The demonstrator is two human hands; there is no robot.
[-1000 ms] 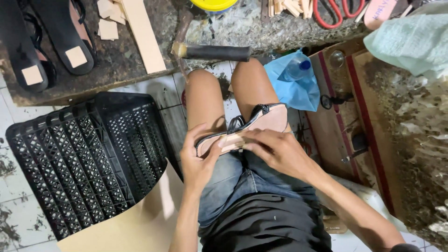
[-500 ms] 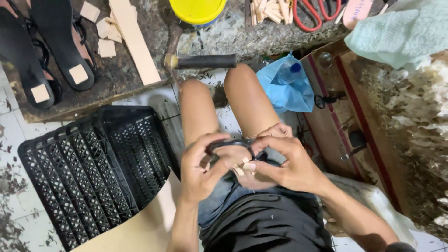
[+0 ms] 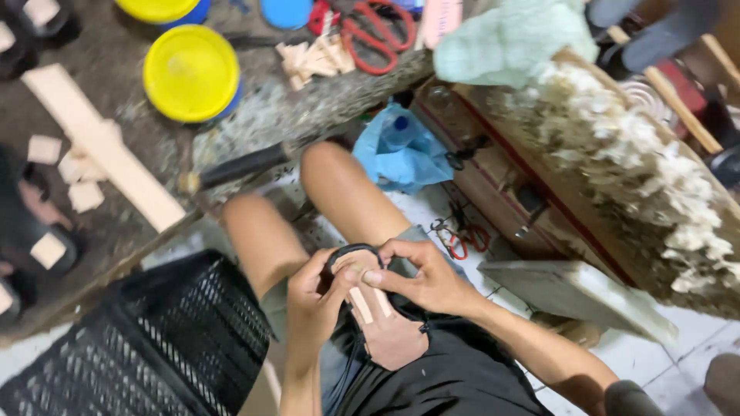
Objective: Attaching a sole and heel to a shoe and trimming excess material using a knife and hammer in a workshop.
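My left hand [image 3: 314, 296] and right hand [image 3: 420, 279] both grip a flat tan sandal sole with black straps [image 3: 383, 327] on my lap; its lower end is hidden. At 8 o'clock, a black plastic crate [image 3: 146, 347] is cut off.

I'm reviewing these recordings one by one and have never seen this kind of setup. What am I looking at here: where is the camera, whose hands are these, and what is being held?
No machine is involved. The single picture comes from a camera worn on a person's head, looking down at their own lap and bare knees. The left hand and right hand together hold a sandal sole, pinkish-brown with a black strap looped at its top; the fingertips press near that strap. A black plastic crate stands beside the left leg. On the rough workbench ahead lie a yellow lid, red-handled scissors, small wood pieces and a hammer. A blue plastic bag sits below the bench.
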